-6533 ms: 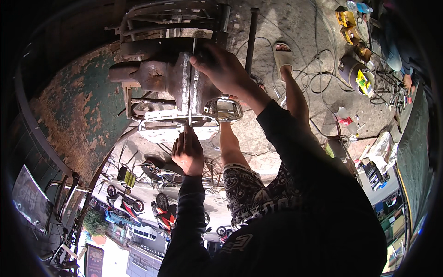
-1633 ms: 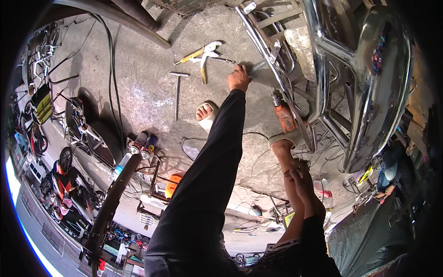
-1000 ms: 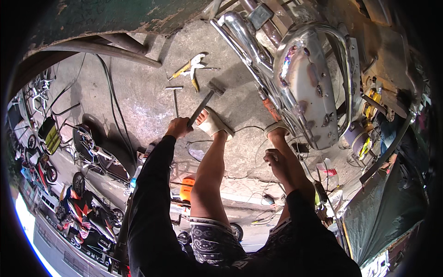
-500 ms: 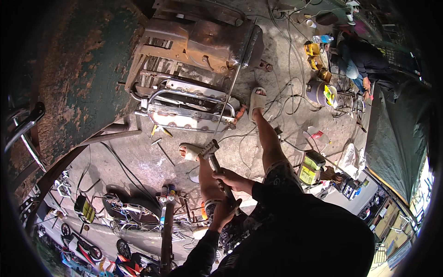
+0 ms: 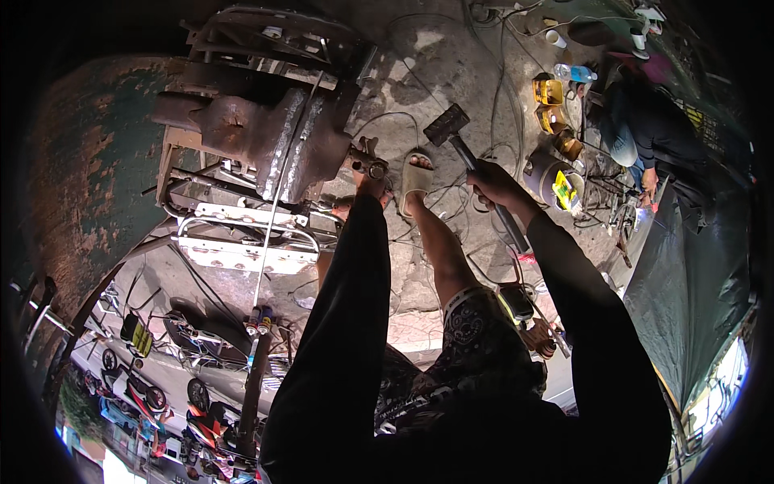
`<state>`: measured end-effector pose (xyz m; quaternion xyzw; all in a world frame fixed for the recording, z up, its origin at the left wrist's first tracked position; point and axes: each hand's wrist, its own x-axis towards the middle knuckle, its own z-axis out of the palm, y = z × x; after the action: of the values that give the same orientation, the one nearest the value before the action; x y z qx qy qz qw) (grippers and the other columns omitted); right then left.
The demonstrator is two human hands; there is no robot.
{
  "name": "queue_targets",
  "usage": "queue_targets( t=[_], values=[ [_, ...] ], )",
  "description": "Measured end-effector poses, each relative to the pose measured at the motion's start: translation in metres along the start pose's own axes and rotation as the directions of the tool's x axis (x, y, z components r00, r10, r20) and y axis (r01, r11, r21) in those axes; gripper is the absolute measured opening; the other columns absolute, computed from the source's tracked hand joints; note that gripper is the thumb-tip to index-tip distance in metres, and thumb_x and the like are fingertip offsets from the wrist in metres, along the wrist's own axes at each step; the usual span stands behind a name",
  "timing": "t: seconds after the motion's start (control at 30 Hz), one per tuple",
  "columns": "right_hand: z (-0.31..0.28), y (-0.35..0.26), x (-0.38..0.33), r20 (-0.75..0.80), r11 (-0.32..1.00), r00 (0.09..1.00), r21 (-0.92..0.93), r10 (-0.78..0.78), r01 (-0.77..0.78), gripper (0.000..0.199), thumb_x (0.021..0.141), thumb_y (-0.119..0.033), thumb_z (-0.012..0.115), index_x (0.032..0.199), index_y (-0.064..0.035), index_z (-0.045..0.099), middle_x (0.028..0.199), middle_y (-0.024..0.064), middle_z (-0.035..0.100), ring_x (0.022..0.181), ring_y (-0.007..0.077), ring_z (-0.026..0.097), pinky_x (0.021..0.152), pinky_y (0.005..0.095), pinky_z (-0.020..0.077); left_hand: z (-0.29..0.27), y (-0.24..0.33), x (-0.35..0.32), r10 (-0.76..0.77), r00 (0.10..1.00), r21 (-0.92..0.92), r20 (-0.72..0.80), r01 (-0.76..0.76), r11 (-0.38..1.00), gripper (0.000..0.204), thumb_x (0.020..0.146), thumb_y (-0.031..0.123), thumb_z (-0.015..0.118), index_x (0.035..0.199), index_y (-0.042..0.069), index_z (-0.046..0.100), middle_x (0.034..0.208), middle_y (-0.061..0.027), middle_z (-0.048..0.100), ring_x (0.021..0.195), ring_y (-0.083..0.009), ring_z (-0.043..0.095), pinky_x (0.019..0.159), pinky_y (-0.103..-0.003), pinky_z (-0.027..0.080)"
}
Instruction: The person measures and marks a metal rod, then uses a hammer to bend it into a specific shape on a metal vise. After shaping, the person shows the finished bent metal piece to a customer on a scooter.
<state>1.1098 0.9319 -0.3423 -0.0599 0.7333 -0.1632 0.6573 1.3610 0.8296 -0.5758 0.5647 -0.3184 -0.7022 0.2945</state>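
Note:
My right hand is closed around the handle of a sledgehammer, raised to the right of the block, its dark head pointing up and left. My left arm stretches forward, and my left hand is at a rusty metal fitting on the right end of a heavy rusty metal block. The fingers seem wrapped round the fitting, though they are partly hidden. A long thin metal rod lies across the block. Below it sits a bent-tube frame with light metal plates.
Cables snake over the concrete floor around my sandalled foot. Yellow containers and a round bucket stand at the right. Beyond them a co-worker in dark clothes bends over beside a dark tarp. A large worn green panel fills the left.
My left hand has left the hammer handle and reached forward to the fitting. My right hand has lifted the sledgehammer up and right. The view has shifted, so the block appears farther left.

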Motion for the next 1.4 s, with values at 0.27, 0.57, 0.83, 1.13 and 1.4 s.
queue_targets(
  t=[0.27, 0.57, 0.83, 1.13, 1.4],
  values=[
    [0.027, -0.033, 0.070, 0.202, 0.863, 0.943, -0.386, -0.264, 0.325, 0.031, 0.087, -0.030, 0.067, 0.093, 0.0007, 0.064, 0.070, 0.0146, 0.065, 0.057, 0.0232, 0.063, 0.053, 0.0399, 0.0498, -0.099, -0.058, -0.023, -0.260, 0.963, 0.181, -0.064, 0.268, 0.946, 0.020, 0.104, 0.024, 0.059, 0.116, 0.009, 0.065, 0.090, -0.0066, 0.068, 0.070, -0.0183, 0.065, 0.057, -0.033, 0.047],
    [0.007, -0.018, 0.107, 0.362, 0.990, 0.931, 0.141, -0.049, -0.003, 0.022, 0.085, -0.017, 0.062, 0.069, -0.0094, 0.048, 0.054, -0.0031, 0.039, 0.040, 0.0087, 0.038, 0.039, 0.0302, 0.0270, -0.109, -0.006, -0.038, -0.315, 0.945, 0.113, -0.090, 0.324, 0.939, 0.046, 0.111, 0.035, 0.041, 0.138, 0.005, 0.060, 0.114, -0.0101, 0.073, 0.070, -0.0124, 0.061, 0.055, -0.027, 0.047],
    [0.052, -0.010, 0.108, 0.541, 0.936, 0.826, -0.182, -0.161, 0.301, 0.010, 0.069, -0.006, 0.068, 0.070, -0.0074, 0.058, 0.060, 0.0068, 0.046, 0.047, 0.0138, 0.049, 0.043, 0.0309, 0.0356, -0.138, -0.026, -0.040, 0.122, 0.986, 0.531, 0.117, -0.166, 0.831, 0.022, 0.101, 0.019, 0.052, 0.106, 0.000, 0.061, 0.086, -0.0121, 0.068, 0.071, -0.0226, 0.063, 0.060, -0.036, 0.050],
    [0.019, -0.031, 0.148, 0.145, 0.899, 0.988, 0.438, -0.049, -0.020, 0.029, 0.088, -0.013, 0.057, 0.064, -0.0115, 0.040, 0.055, -0.0037, 0.031, 0.041, 0.0081, 0.028, 0.041, 0.0316, 0.0220, -0.139, -0.021, -0.049, 0.014, 0.998, 0.413, 0.056, -0.036, 0.910, 0.022, 0.101, 0.020, 0.053, 0.114, 0.004, 0.057, 0.090, -0.0080, 0.066, 0.069, -0.0174, 0.060, 0.060, -0.032, 0.049],
    [0.027, -0.012, 0.135, 0.453, 0.993, 0.884, 0.022, -0.116, 0.119, 0.015, 0.082, -0.015, 0.064, 0.072, -0.0060, 0.056, 0.057, -0.0010, 0.043, 0.044, 0.0112, 0.047, 0.038, 0.0303, 0.0325, -0.124, 0.001, -0.056, -0.099, 0.983, 0.334, 0.157, 0.042, 0.942, 0.033, 0.095, 0.000, 0.061, 0.126, 0.002, 0.049, 0.097, -0.0075, 0.064, 0.078, -0.0145, 0.062, 0.066, -0.029, 0.051]
  ],
)
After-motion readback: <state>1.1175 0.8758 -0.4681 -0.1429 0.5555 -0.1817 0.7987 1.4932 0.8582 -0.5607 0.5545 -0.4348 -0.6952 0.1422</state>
